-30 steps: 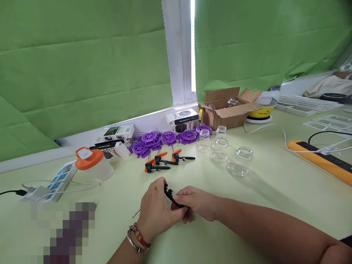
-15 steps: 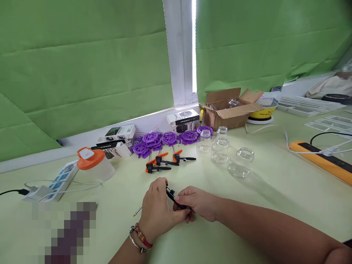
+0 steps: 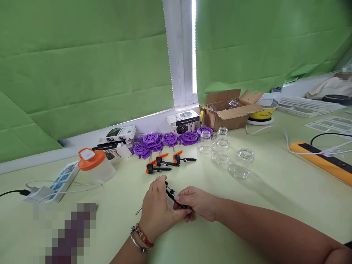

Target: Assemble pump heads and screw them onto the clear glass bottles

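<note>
Both hands meet over the pale green table, closed on one small black clamp (image 3: 171, 193). My left hand (image 3: 159, 211), with bracelets at the wrist, wraps the clamp's lower part, and a thin metal bar tip (image 3: 138, 211) pokes out to its left. My right hand (image 3: 196, 202) pinches the black handle from the right. Just beyond the hands lie three orange-and-black clamps (image 3: 165, 163). Behind them sits a pile of purple plastic wheels (image 3: 165, 140).
Clear glass jars (image 3: 236, 161) stand right of the clamps. A cardboard box (image 3: 229, 108) and small product boxes (image 3: 183, 121) line the back wall. An orange-lidded container (image 3: 95, 167) and a white power strip (image 3: 52, 183) are at left; an orange power strip (image 3: 321, 159) at right.
The hands stay closed on the clamp with almost no motion; the view has drifted slightly, so everything sits a little lower and to the right.
</note>
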### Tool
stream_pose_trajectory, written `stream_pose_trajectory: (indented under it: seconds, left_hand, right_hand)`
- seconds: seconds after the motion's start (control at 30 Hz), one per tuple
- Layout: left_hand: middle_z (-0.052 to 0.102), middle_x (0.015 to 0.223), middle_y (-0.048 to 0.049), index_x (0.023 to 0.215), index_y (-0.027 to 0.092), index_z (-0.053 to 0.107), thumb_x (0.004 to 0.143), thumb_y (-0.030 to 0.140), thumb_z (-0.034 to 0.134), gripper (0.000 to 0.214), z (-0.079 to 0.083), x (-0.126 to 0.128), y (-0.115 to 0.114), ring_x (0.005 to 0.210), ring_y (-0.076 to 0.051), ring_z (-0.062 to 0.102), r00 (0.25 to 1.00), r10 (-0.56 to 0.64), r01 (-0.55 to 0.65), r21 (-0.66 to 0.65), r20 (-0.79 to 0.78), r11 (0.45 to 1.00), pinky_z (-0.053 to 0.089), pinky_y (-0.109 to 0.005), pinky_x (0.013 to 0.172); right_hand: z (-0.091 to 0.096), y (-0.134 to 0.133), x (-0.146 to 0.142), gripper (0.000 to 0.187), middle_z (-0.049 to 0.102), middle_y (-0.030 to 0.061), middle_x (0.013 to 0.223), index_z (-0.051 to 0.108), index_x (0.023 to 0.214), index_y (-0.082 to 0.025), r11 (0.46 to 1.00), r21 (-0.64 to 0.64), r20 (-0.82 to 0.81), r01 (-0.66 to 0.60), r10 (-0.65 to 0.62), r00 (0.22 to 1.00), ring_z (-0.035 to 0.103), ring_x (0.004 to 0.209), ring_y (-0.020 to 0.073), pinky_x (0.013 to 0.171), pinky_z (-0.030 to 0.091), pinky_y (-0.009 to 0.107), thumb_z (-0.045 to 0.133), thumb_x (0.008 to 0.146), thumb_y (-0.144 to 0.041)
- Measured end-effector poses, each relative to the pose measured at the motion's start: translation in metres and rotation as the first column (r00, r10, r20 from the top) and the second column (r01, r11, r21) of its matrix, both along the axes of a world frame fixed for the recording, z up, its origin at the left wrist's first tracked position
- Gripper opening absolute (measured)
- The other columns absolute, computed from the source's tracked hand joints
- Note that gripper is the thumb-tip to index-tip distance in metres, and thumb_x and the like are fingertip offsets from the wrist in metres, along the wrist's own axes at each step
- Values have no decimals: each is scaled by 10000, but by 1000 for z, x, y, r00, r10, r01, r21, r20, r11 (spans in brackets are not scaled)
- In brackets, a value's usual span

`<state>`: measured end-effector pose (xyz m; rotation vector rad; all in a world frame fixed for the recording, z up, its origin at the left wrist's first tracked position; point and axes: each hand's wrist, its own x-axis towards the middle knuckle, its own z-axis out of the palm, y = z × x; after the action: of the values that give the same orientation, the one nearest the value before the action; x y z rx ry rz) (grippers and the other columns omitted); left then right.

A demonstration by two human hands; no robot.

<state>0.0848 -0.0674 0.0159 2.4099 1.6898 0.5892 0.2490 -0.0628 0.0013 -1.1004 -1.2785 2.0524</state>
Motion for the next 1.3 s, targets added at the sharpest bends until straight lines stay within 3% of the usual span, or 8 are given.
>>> stream_pose_trajectory:
  seconds: [0.47,0.63,0.73,0.8,0.9,0.97,1.1,1.3]
  left_hand:
    - [420,1376,-190,1398,179,227,476,603,762,1148,-7,-7,5,1277,-400,394,994,-55,51,34,97,998,404,-554,970]
    - [331,1444,-211,1419,171,194,615,544,722,1032,-13,-15,11,1374,-400,224,965,-71,41,122,251,992,300,-593,1035]
    - [423,1386,-185,1348,179,334,751,498,623,735,-9,-18,15,1313,-344,362,905,53,-85,57,422,995,343,-529,1019]
    - [555,1233,-147,1232,190,453,774,497,596,569,-6,-19,19,1146,-298,526,824,142,-129,-62,549,990,443,-453,904]
    - [642,900,-67,1090,180,522,757,519,606,482,-3,-19,24,764,-191,617,658,238,-4,-312,715,950,480,-300,599]
    - [626,798,-29,1051,172,534,759,504,613,449,-4,-18,26,627,-138,578,550,286,124,-416,784,901,429,-244,497]
    - [603,773,-13,932,161,557,769,476,623,362,-7,-15,25,612,-111,559,435,342,206,-462,833,863,412,-216,482]
    - [594,747,-12,869,146,564,760,468,642,349,-11,-14,25,594,-100,543,401,351,225,-463,846,857,420,-213,488]
  right_hand:
    - [1,1,0,313,478,-45,414,580,708,-147,1000,6,-41,30,-30,999,479,424,103,455,353,228,603,743,-457]
    - [4,5,8,292,552,-9,561,561,701,-143,978,187,19,88,-93,995,483,508,91,517,368,225,578,791,-420]
    - [4,9,15,255,570,3,652,573,734,-151,916,390,139,96,-162,977,494,567,100,538,364,224,545,829,-386]
    - [4,12,19,232,555,-6,649,598,759,-165,811,582,250,53,-241,938,477,576,105,544,345,227,514,857,-358]
    - [3,16,24,214,564,-3,653,643,804,-185,586,806,364,-85,-376,852,495,623,126,588,347,240,494,883,-315]
    - [1,20,26,208,600,12,695,668,876,-194,510,848,392,-143,-425,816,531,664,141,621,370,246,490,895,-301]
    - [-7,26,27,220,649,36,775,682,947,-200,488,859,394,-153,-441,807,578,714,155,657,411,247,483,910,-286]
    - [-14,28,26,212,663,38,799,688,960,-204,484,860,395,-161,-431,811,596,732,159,680,434,250,494,909,-272]
